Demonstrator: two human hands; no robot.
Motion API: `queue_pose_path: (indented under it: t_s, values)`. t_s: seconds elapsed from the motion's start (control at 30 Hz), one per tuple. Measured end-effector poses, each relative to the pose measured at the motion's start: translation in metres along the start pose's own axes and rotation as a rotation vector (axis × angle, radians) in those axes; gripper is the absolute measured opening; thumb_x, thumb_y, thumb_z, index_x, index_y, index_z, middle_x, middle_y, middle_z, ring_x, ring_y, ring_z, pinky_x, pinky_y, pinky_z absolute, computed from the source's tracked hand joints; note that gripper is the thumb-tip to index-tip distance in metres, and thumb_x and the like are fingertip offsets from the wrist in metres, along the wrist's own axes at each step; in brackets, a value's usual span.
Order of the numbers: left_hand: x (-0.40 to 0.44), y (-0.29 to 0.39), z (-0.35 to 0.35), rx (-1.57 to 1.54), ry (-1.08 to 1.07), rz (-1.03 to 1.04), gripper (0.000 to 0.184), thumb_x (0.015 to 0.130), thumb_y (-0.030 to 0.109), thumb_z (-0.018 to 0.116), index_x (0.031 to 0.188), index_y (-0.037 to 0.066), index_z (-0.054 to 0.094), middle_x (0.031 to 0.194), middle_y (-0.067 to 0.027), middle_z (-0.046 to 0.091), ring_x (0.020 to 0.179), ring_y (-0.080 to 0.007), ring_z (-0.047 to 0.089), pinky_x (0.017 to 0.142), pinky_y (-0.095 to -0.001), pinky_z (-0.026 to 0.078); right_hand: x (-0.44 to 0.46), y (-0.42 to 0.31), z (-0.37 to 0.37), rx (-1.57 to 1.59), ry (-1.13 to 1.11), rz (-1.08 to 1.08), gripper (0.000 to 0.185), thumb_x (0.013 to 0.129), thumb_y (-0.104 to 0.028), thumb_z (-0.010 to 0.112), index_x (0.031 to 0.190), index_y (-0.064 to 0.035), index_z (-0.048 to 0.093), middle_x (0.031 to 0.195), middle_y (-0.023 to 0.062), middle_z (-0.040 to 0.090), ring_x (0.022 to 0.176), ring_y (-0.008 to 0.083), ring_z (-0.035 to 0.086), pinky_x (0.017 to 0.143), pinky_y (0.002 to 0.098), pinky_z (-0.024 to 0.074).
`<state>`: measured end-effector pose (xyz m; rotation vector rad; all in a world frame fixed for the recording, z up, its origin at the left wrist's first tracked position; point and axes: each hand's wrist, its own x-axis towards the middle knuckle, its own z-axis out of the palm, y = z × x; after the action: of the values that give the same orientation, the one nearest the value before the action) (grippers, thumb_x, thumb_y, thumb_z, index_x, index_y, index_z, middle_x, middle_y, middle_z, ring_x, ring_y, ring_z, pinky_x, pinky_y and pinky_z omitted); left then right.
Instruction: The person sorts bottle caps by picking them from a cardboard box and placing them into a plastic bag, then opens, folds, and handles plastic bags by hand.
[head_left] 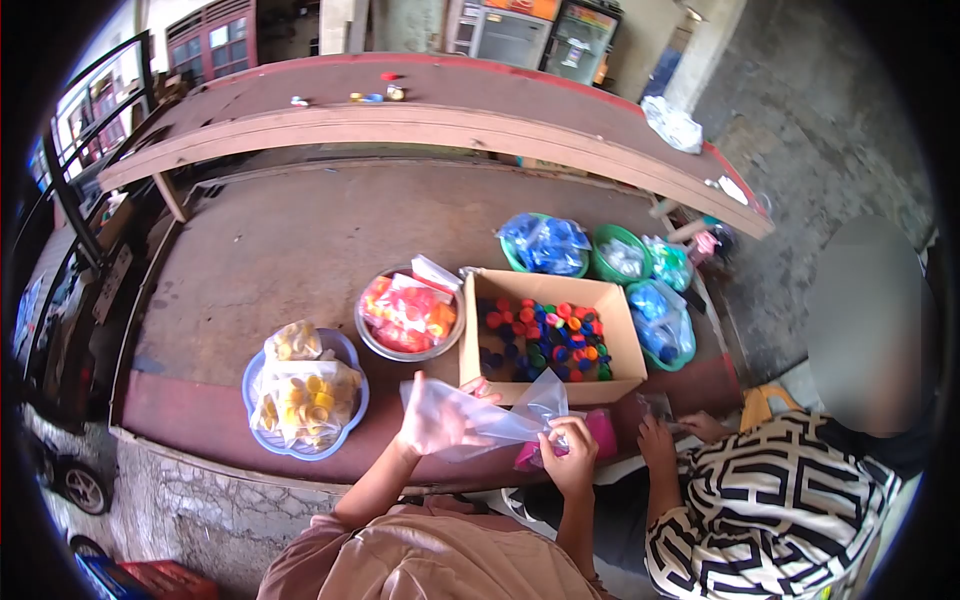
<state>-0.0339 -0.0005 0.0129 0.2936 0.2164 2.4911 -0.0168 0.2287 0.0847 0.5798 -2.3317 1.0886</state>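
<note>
A clear plastic bag [512,424] stretches between my two hands above the table's front edge. My left hand [436,420] has its fingers stretched out against the bag; whether they are inside it or behind it I cannot tell. The fingers of my right hand [570,450] pinch the bag's other end. Just beyond stands an open cardboard box [622,330] holding many coloured bottle caps [560,335], mostly red, blue and green. Something bright pink [601,432] lies partly hidden behind my right hand.
Left of the box are a metal bowl [372,340] of bagged red caps and a lavender basin [258,432] of bagged yellow caps. Green baskets [603,262] with bagged caps stand behind and right. A co-worker in a patterned shirt [770,500] sits at right, hands on the table.
</note>
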Motion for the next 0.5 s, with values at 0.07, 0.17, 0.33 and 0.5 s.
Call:
queue_pose_path:
  t_s: [0.07,0.17,0.33,0.5]
  values:
    - [-0.027,0.008,0.000,0.019,-0.047,0.115,0.100,0.067,0.084,0.032,0.138,0.015,0.029,0.144,-0.0180,0.023,0.133,-0.0350,0.021,0.100,-0.0632,0.021,0.000,0.003,0.017,-0.008,0.019,-0.030,0.025,0.064,0.003,0.071,0.064,-0.0035,0.047,0.075,0.0105,0.057,0.070,0.0258,0.059,0.060,0.0315,0.0471]
    - [-0.065,0.010,-0.002,0.264,0.120,0.285,0.089,0.071,0.073,0.047,0.136,0.013,0.034,0.142,-0.0180,0.026,0.132,-0.0370,0.022,0.100,-0.0610,0.024,0.005,-0.001,0.037,0.095,0.081,-0.043,0.026,0.061,0.004,0.072,0.064,-0.0035,0.048,0.073,0.0105,0.057,0.069,0.0273,0.059,0.062,0.0318,0.0457]
    - [-0.108,-0.001,-0.009,0.387,0.646,0.264,0.045,0.090,0.018,0.047,0.132,0.004,0.037,0.130,-0.0154,0.044,0.114,-0.0272,0.050,0.094,-0.0384,0.043,0.022,-0.013,0.059,0.198,0.073,-0.146,0.047,0.065,0.004,0.072,0.104,-0.0032,0.046,0.115,0.0140,0.048,0.099,0.0227,0.052,0.070,0.0314,0.0489]
    - [-0.137,-0.016,-0.049,0.370,0.843,0.496,0.026,0.087,0.008,0.054,0.112,0.002,0.054,0.103,-0.0075,0.062,0.094,-0.0159,0.059,0.083,-0.0319,0.048,0.012,-0.011,0.082,0.855,0.067,0.282,0.058,0.074,0.007,0.064,0.124,-0.0014,0.035,0.112,0.0151,0.050,0.099,0.0180,0.054,0.076,0.0287,0.0524]
